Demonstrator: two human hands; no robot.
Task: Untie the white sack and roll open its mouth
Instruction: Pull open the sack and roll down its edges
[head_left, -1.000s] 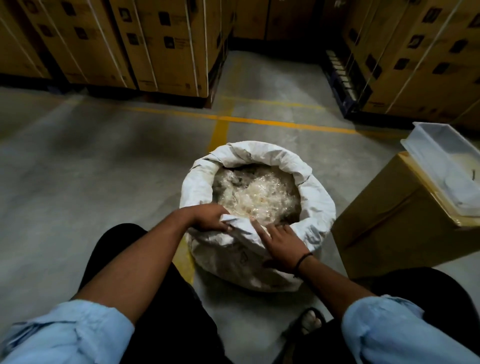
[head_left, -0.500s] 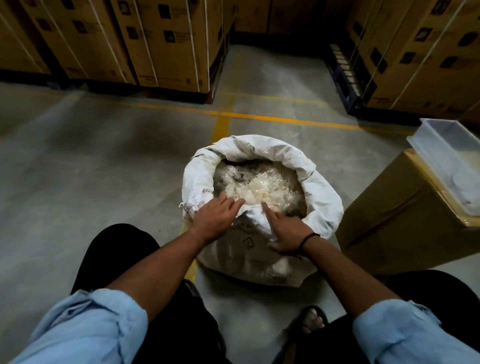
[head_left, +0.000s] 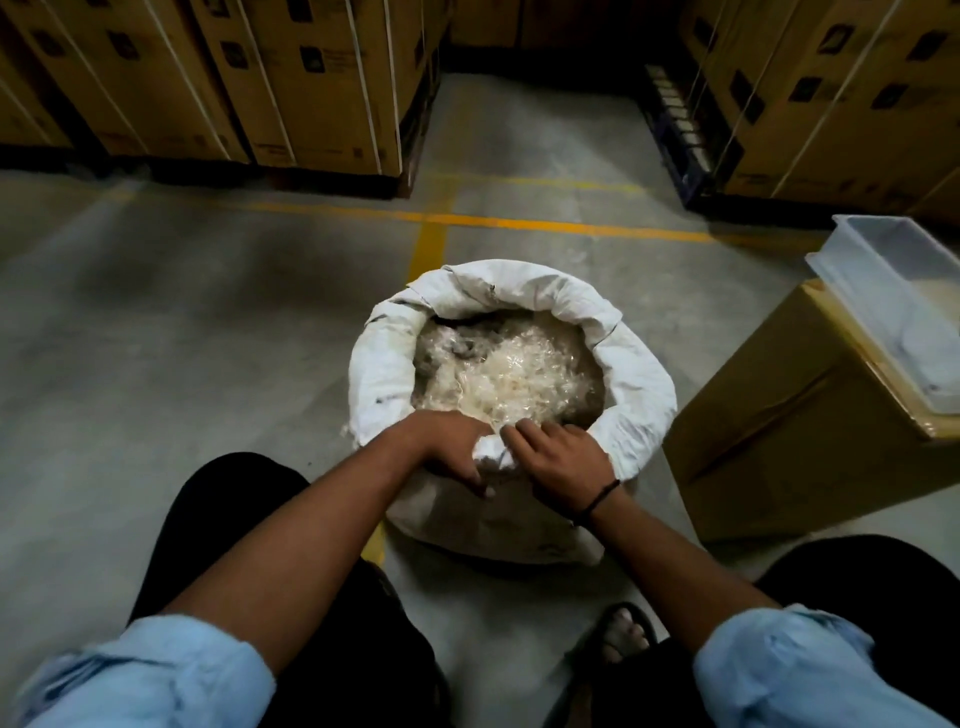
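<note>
White woven fabric forms the sack (head_left: 493, 525), which stands upright on the grey concrete floor (head_left: 182, 338) directly in front of the seated person, between their knees and over a yellow floor line (head_left: 467, 221). Its mouth is open and the rim is rolled outward into a thick collar around the far, left and right sides. Inside lies a heap of pale, stringy, translucent shreds (head_left: 509, 374). Both hands meet at the near edge of the rim: the left hand (head_left: 454, 452) has its fingers curled over a bunched fold of the cloth, thumb down the outer wall, and the right hand (head_left: 563, 465) clutches the same fold just beside it, fingers bent into the fabric. A dark band (head_left: 600, 499) circles the right wrist, and light blue sleeves (head_left: 156, 670) are pushed up both forearms. To the right of the sack, close by but apart from it, stands a brown cardboard box (head_left: 789, 441) with a clear plastic tub (head_left: 893, 301) resting on top. Strapped cartons (head_left: 311, 78) are stacked along the far side of the floor. A sandalled foot (head_left: 623, 631) shows below the sack.
</note>
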